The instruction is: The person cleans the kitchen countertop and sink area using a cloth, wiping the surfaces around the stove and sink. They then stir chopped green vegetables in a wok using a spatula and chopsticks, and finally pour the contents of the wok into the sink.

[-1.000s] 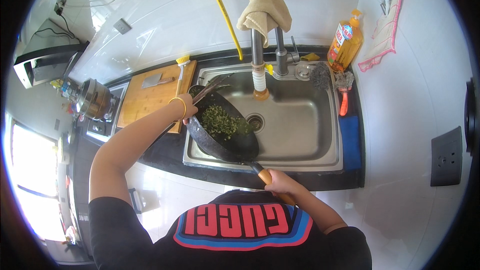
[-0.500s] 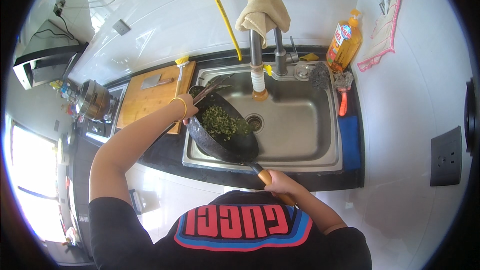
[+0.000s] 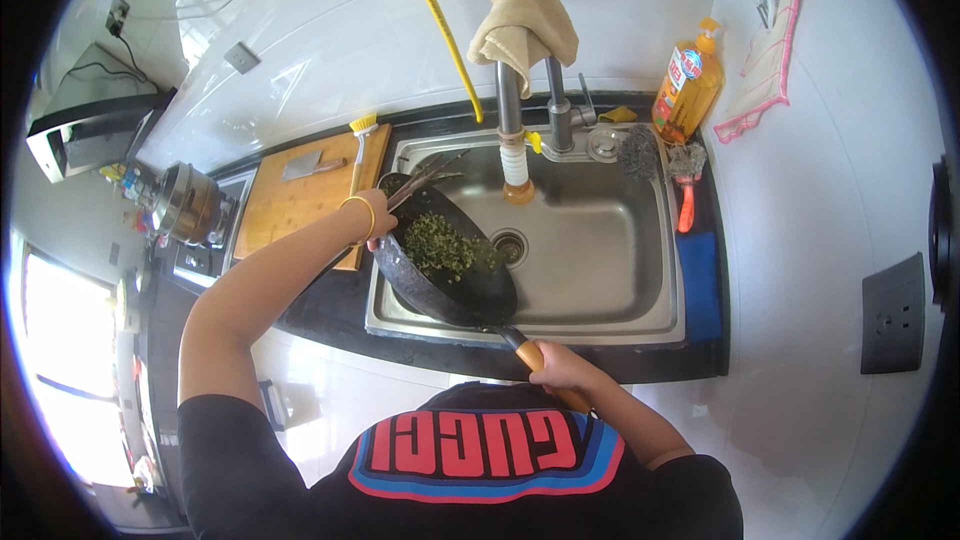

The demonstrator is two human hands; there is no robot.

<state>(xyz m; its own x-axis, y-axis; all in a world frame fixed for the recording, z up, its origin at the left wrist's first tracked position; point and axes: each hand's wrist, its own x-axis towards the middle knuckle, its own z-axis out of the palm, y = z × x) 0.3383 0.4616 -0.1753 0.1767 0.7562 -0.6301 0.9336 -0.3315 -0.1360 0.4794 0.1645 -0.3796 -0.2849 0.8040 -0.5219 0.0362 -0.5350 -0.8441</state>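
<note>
A dark wok (image 3: 420,290) rests tilted over the left side of the steel sink (image 3: 600,325). Chopped greens (image 3: 445,245) lie in its middle. My right hand (image 3: 565,365) is closed round the wok's wooden handle (image 3: 527,352), close to my body. At the wok's far left rim, my left hand (image 3: 378,215) is closed on a bundle of thin brown sticks (image 3: 415,183). The sticks' far ends fan out over the wok's far edge. My left fingers are partly hidden, and I cannot tell whether they also touch the rim.
A cutting board (image 3: 275,200) with a cleaver (image 3: 305,167) and a yellow brush (image 3: 364,125) lies left of the sink. The faucet (image 3: 510,105) carries a beige cloth (image 3: 525,25). Right stand a soap bottle (image 3: 690,85), a steel scourer (image 3: 638,152) and a blue cloth (image 3: 702,285).
</note>
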